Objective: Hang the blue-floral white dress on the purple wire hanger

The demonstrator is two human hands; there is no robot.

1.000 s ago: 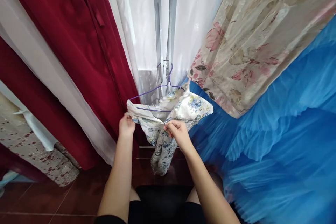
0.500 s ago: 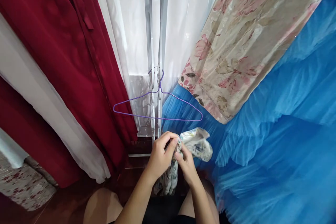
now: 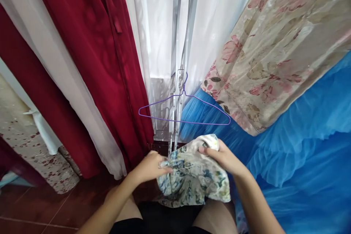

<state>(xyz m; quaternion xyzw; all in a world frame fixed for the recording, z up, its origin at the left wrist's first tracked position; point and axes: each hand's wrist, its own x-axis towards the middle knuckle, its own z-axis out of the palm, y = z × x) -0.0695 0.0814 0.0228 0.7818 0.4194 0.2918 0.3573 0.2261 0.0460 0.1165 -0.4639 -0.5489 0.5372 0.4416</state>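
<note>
A floral cloth garment (image 3: 197,173), white with blue, green and yellow print, is spread between my two hands above my lap; its exact kind I cannot tell. My left hand (image 3: 153,166) grips its left edge, fingers bent behind the fabric and thumb in front. On the upper right corner, my right hand (image 3: 225,155) pinches the cloth with the thumb on the near side. Just beyond the garment, a bare purple hanger (image 3: 186,121) hangs from a metal stand (image 3: 178,44), touched by neither hand.
Dark red curtains or gowns (image 3: 109,80) and a pale drape (image 3: 71,80) hang on the left. White fabric (image 3: 156,25) is behind the stand. To the right are a beige floral cloth (image 3: 255,73) and a blue tulle skirt (image 3: 301,175). Reddish tiles (image 3: 35,208) cover the floor.
My hands have moved apart, and the bunched garment is now opened out between them. The view has shifted left, so the hanger and stand appear farther right.
</note>
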